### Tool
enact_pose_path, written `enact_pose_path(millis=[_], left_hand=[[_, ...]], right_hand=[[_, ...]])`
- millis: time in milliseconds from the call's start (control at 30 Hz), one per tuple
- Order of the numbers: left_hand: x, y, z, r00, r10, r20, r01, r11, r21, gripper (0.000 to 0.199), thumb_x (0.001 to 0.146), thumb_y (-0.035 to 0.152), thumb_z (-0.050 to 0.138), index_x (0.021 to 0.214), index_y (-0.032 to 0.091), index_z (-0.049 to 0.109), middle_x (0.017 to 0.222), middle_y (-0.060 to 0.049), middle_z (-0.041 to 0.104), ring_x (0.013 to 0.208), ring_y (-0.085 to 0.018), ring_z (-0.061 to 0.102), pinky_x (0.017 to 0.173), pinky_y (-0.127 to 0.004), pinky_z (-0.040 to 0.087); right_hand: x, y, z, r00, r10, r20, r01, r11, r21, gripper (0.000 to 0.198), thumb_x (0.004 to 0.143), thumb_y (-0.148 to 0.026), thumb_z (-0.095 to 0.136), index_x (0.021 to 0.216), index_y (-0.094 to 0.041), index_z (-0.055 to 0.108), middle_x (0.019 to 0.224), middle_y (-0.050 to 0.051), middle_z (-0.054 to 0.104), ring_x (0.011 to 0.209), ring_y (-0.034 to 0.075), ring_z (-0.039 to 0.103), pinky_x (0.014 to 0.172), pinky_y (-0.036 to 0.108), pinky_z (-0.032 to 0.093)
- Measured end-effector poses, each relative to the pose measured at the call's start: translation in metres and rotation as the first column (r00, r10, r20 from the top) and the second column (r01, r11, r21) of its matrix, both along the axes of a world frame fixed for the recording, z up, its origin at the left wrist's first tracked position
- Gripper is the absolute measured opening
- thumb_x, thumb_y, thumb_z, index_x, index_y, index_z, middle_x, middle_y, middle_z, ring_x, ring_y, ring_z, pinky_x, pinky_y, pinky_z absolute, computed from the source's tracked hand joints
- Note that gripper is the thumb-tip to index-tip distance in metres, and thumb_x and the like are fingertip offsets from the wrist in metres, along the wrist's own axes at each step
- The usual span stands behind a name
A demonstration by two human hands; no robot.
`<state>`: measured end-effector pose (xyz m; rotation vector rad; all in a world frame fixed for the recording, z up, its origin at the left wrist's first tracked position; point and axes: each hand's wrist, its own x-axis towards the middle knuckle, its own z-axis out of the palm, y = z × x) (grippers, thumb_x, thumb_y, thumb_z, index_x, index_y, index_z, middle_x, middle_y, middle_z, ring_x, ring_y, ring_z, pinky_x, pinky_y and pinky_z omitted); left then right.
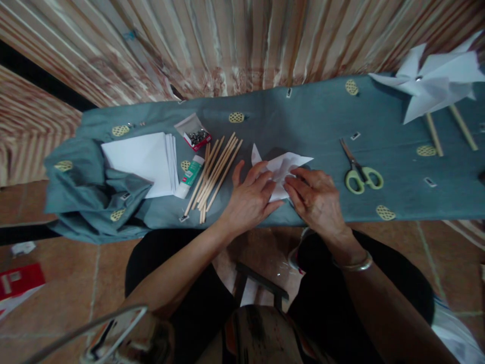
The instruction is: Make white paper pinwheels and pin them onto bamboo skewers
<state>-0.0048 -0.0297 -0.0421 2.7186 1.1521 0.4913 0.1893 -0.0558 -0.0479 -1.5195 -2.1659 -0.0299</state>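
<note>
A white paper pinwheel (pixel 285 164) lies on the cloth in front of me, its pointed corners sticking out beyond my fingers. My left hand (pixel 250 198) rests over its left side, palm down with the fingers spread. On the right side of the paper, my right hand (pixel 316 194) has its fingers bent and pressed together at the paper's inner part. My hands partly cover the pinwheel, so its centre is hard to make out.
Wooden sticks (pixel 216 174), a glue stick (pixel 190 177), an open box of pins (pixel 194 134) and stacked white paper (pixel 138 159) lie left. Green-handled scissors (pixel 359 172) lie right, with finished pinwheels (pixel 428 83) beyond. A blue-green cloth (pixel 303 121) covers the narrow table.
</note>
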Motion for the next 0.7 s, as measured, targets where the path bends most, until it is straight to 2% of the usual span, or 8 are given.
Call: enact_pose_path(millis=[100, 300, 467, 700], left_hand=[[0.000, 0.001, -0.001, 0.999, -0.001, 0.035, 0.002, 1.000, -0.013, 0.044, 0.096, 0.056, 0.046, 0.112, 0.021, 0.068, 0.128, -0.009, 0.064, 0.136, -0.032, 0.042, 0.119, -0.063, 0.017], [-0.001, 0.002, -0.002, 0.998, -0.006, 0.057, 0.008, 1.000, -0.022, 0.045, 0.095, 0.057, 0.047, 0.112, 0.020, 0.069, 0.127, -0.011, 0.064, 0.136, -0.034, 0.042, 0.118, -0.063, 0.016], [-0.001, 0.001, -0.002, 1.000, -0.001, 0.030, 0.001, 1.000, -0.013, 0.044, 0.095, 0.056, 0.049, 0.114, 0.022, 0.069, 0.129, -0.009, 0.064, 0.137, -0.033, 0.042, 0.119, -0.063, 0.015], [-0.001, 0.000, 0.001, 1.000, 0.001, 0.001, -0.001, 1.000, -0.019, 0.042, 0.095, 0.054, 0.050, 0.115, 0.022, 0.068, 0.129, -0.009, 0.064, 0.137, -0.032, 0.043, 0.120, -0.063, 0.017]], right_hand=[[0.003, 0.004, 0.000, 0.998, 0.005, -0.069, -0.005, 1.000, 0.005, 0.023, 0.097, -0.030, 0.055, 0.099, -0.019, 0.075, 0.112, 0.012, 0.074, 0.097, 0.028, 0.066, 0.082, 0.044, 0.051], [0.006, 0.014, 0.002, 0.972, -0.018, -0.234, -0.008, 0.994, -0.110, 0.021, 0.094, -0.034, 0.060, 0.089, -0.022, 0.077, 0.103, 0.009, 0.075, 0.094, 0.025, 0.067, 0.089, 0.044, 0.053], [-0.004, 0.020, -0.001, 0.969, -0.110, -0.223, 0.089, 0.991, -0.101, 0.023, 0.091, -0.036, 0.064, 0.078, -0.020, 0.074, 0.099, 0.010, 0.074, 0.093, 0.026, 0.066, 0.089, 0.044, 0.051], [-0.010, 0.021, -0.003, 0.969, -0.168, -0.181, 0.151, 0.983, -0.102, 0.025, 0.092, -0.039, 0.060, 0.076, -0.022, 0.070, 0.097, 0.008, 0.074, 0.094, 0.026, 0.065, 0.088, 0.044, 0.049]])
